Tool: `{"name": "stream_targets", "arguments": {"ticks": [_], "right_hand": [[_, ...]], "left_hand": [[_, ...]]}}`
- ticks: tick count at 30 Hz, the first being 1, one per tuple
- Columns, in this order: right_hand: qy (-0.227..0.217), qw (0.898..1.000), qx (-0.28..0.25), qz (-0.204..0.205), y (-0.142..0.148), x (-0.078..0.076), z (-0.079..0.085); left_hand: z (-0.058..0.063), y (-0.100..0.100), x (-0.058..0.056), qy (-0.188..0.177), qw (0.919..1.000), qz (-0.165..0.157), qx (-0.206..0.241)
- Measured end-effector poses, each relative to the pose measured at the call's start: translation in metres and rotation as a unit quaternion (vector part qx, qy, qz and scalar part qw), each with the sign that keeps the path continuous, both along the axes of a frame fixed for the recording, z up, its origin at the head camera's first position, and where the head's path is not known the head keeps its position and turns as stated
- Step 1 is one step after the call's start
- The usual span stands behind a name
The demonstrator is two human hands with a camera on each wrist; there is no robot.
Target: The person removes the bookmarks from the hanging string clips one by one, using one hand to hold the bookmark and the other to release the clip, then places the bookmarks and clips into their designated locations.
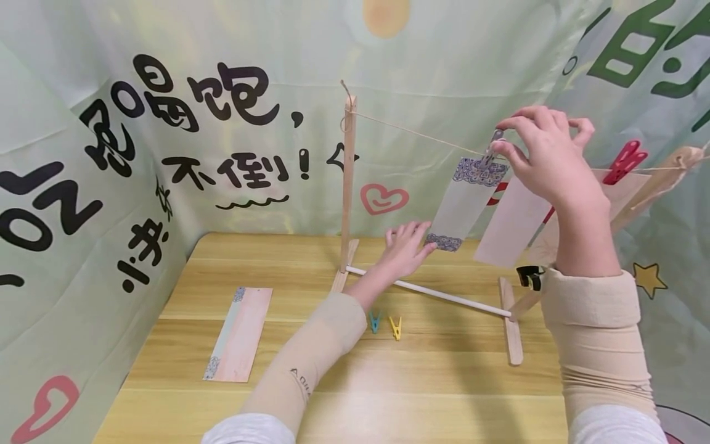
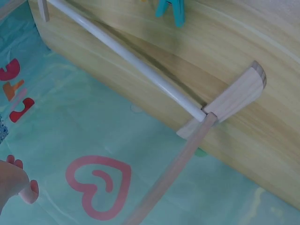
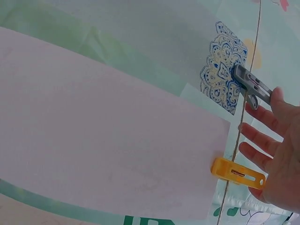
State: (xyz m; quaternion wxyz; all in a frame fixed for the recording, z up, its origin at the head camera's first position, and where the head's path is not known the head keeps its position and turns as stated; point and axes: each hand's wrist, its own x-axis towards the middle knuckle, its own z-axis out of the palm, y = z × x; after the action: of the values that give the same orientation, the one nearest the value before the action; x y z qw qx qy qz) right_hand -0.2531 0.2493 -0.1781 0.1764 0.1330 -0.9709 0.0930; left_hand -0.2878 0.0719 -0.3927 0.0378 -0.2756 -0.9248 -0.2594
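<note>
With our right hand (image 1: 554, 154) we pinch the grey clip (image 1: 495, 142) at the string (image 1: 416, 131), over the patterned card (image 1: 463, 200); our left hand (image 1: 405, 250), fingers spread, is at its lower-left corner. Pale cards (image 1: 510, 225) already hang right; left, a pink card (image 1: 244, 336) lies unhung on the worktop (image 1: 399, 394).

The person is wearing a beige stretchy cover (image 1: 316, 345) on the left arm, its paler, greyish cuff ending below the left hand (image 1: 403, 251), and dark lettering (image 1: 301, 383), too small to read, is running along its side. A matching right cover (image 1: 596, 345) is showing a thick turned-back cuff (image 1: 590, 299) below the right hand (image 1: 554, 157) and is bunching into thin creases lower down. Light grey shirt sleeves (image 1: 616, 425) are peeking out beneath both covers, and both hands are showing bare.
</note>
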Motion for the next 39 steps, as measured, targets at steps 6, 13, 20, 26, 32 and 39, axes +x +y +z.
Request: {"name": "stream_targets", "arguments": {"ticks": [6, 13, 20, 26, 32, 39], "right_hand": [[0.001, 1.000, -0.009, 0.004, 0.000, -0.001, -0.002], [0.007, 1.000, -0.020, 0.005, 0.000, -0.001, -0.004], [0.012, 1.000, -0.023, 0.006, 0.000, -0.001, -0.004], [0.022, 0.999, -0.026, 0.008, -0.001, -0.002, -0.005], [0.024, 0.999, -0.032, 0.008, -0.001, -0.004, -0.007], [0.033, 0.998, -0.044, 0.006, -0.003, -0.004, -0.009]], "left_hand": [[-0.001, 0.006, 0.005, 0.017, 0.9998, 0.007, -0.002], [-0.002, 0.010, 0.010, 0.046, 0.9986, 0.026, 0.009], [0.000, 0.013, 0.011, 0.075, 0.9948, 0.042, 0.054], [0.000, 0.013, 0.012, 0.104, 0.9892, 0.055, 0.088], [-0.002, 0.011, 0.011, 0.117, 0.9833, 0.069, 0.122], [-0.002, 0.009, 0.011, 0.125, 0.9782, 0.064, 0.153]]}}
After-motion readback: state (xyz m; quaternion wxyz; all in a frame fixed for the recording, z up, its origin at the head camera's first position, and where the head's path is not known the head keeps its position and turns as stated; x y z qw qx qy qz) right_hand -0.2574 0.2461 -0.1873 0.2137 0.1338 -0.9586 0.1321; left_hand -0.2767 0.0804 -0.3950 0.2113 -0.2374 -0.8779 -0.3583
